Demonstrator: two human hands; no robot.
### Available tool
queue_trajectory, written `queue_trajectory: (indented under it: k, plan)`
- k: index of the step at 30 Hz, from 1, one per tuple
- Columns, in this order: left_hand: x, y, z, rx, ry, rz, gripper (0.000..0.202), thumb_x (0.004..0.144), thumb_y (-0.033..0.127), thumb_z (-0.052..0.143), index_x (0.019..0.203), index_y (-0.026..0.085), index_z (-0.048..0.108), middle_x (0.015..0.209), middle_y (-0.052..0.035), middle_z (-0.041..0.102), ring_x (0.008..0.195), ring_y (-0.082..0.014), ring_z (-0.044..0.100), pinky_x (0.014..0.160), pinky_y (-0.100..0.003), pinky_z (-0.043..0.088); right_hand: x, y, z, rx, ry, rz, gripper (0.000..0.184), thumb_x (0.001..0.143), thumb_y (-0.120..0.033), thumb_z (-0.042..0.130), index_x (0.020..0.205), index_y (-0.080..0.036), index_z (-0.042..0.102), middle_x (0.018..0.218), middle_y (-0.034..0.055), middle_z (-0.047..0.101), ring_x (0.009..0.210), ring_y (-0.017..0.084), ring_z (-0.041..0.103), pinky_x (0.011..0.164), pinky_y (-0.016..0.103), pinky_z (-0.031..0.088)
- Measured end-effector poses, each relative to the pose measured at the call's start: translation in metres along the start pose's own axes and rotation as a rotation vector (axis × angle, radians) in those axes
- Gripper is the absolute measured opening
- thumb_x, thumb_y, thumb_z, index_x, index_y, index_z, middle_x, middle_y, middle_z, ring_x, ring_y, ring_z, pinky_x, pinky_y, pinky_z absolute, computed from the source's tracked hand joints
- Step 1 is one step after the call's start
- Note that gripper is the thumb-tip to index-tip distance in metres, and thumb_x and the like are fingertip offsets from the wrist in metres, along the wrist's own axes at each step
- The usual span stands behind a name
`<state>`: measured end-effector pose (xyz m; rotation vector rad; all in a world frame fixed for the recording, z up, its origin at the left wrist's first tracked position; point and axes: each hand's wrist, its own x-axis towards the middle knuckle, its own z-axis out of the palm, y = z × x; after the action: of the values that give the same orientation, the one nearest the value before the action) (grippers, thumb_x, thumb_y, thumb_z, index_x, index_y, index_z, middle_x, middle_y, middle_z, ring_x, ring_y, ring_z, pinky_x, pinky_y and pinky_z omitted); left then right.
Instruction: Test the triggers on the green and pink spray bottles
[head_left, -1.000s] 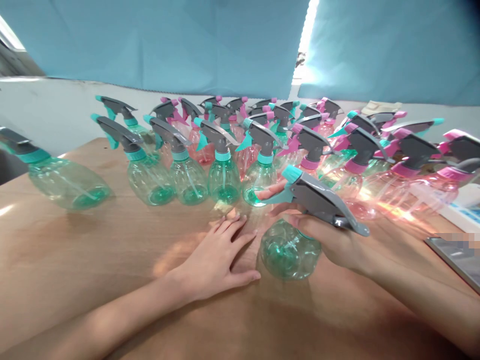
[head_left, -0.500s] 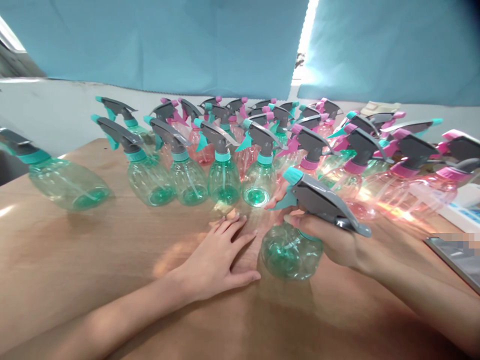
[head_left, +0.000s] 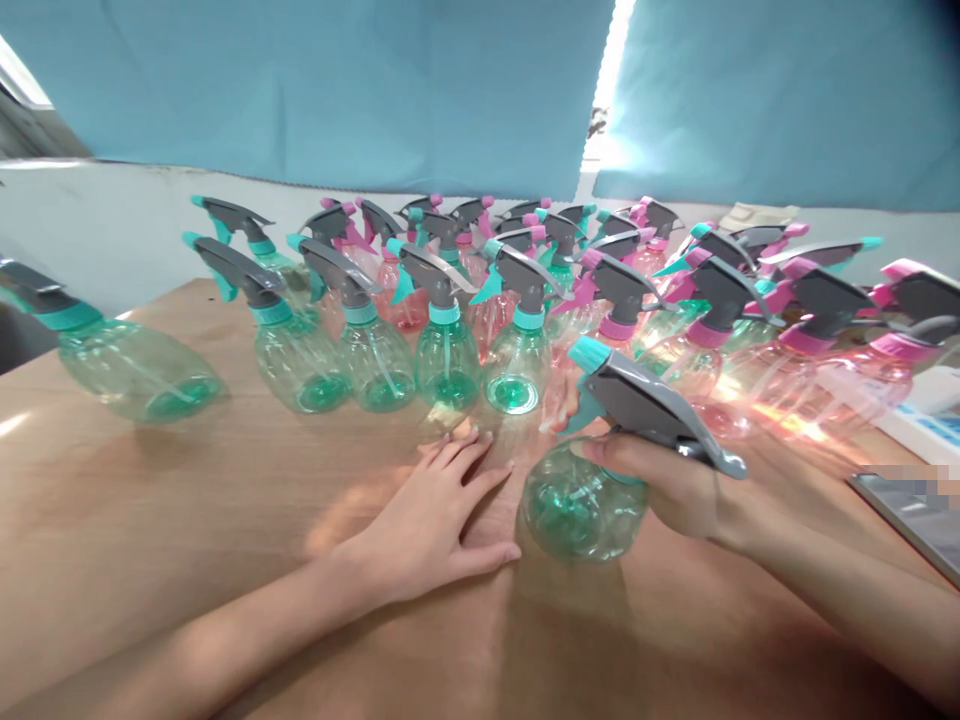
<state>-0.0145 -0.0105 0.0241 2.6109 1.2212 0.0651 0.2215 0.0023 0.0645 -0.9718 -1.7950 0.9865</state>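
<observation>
Near right, right hand: your right hand (head_left: 667,475) is wrapping round the neck of a green spray bottle (head_left: 577,510); your thumb is lying along its near side, and a fingertip is showing just left of the turquoise trigger (head_left: 586,408). You cannot tell from this angle whether it is squeezing.
Held bottle: it is occupying the near area right of the middle, its grey spray head (head_left: 652,395) pointing far left; whether its base is touching the wooden table (head_left: 240,480) you cannot tell.
Left hand: your left hand (head_left: 420,525) is resting palm down on the table, left of the held bottle; your thumb and forefinger are spreading away from the other three fingers, which are lying close together.
Front green bottles (head_left: 448,360): four are standing side by side beyond your left hand.
Pink bottles (head_left: 694,365): several are standing right, beyond your right hand.
Dark flat device (head_left: 919,520): it is lying near right, partly blurred.
</observation>
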Motion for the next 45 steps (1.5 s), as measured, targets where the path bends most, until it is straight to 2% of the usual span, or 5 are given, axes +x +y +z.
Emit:
queue_trajectory:
  k: [7, 10, 16, 30, 45]
  plan:
    - [0.000, 0.000, 0.000, -0.021, -0.006, -0.007, 0.074, 0.086, 0.062, 0.060, 0.146, 0.021, 0.045, 0.157, -0.0173, 0.030, 0.145, -0.0378, 0.022, 0.111, -0.059, 0.025, 0.006, -0.012, 0.004, 0.035, -0.037, -0.047, 0.036, 0.078, -0.016, 0.052, 0.106, -0.033, 0.067, 0.074, -0.0021, 0.067, 0.072, 0.022, 0.066, 0.082, 0.042, 0.053]
    - [-0.001, -0.001, 0.000, -0.047, 0.018, 0.000, 0.073, 0.086, 0.062, 0.061, 0.145, 0.021, 0.046, 0.156, -0.0170, 0.032, 0.144, -0.0390, 0.023, 0.110, -0.060, 0.027, 0.005, -0.013, 0.005, 0.046, -0.038, -0.035, 0.042, 0.080, -0.015, 0.050, 0.116, -0.032, 0.064, 0.074, -0.0021, 0.067, 0.062, 0.019, 0.063, 0.079, 0.041, 0.053]
    - [-0.001, -0.001, 0.001, -0.058, 0.024, 0.009, 0.074, 0.086, 0.062, 0.061, 0.145, 0.021, 0.046, 0.156, -0.0181, 0.032, 0.144, -0.0404, 0.024, 0.110, -0.061, 0.027, 0.005, -0.013, 0.007, 0.098, -0.031, -0.037, 0.045, 0.079, -0.017, 0.052, 0.120, -0.033, 0.061, 0.088, 0.0011, 0.071, 0.104, 0.025, 0.067, 0.079, 0.036, 0.054]
    - [0.000, -0.002, 0.002, -0.048, 0.030, 0.015, 0.075, 0.086, 0.062, 0.061, 0.147, 0.022, 0.043, 0.156, -0.0164, 0.032, 0.144, -0.0394, 0.023, 0.111, -0.060, 0.025, 0.008, -0.013, 0.009, 0.197, -0.062, -0.094, 0.054, 0.078, -0.010, 0.052, 0.127, -0.032, 0.058, 0.125, 0.0022, 0.067, 0.117, 0.025, 0.063, 0.091, 0.043, 0.057]
    - [-0.001, -0.002, 0.002, -0.004, 0.012, 0.019, 0.076, 0.088, 0.064, 0.058, 0.148, 0.022, 0.041, 0.157, -0.0168, 0.031, 0.145, -0.0370, 0.021, 0.112, -0.059, 0.026, 0.009, -0.016, 0.009, 0.187, -0.074, -0.085, 0.054, 0.078, -0.009, 0.049, 0.126, -0.032, 0.060, 0.107, 0.0012, 0.073, 0.108, 0.022, 0.068, 0.094, 0.041, 0.055]
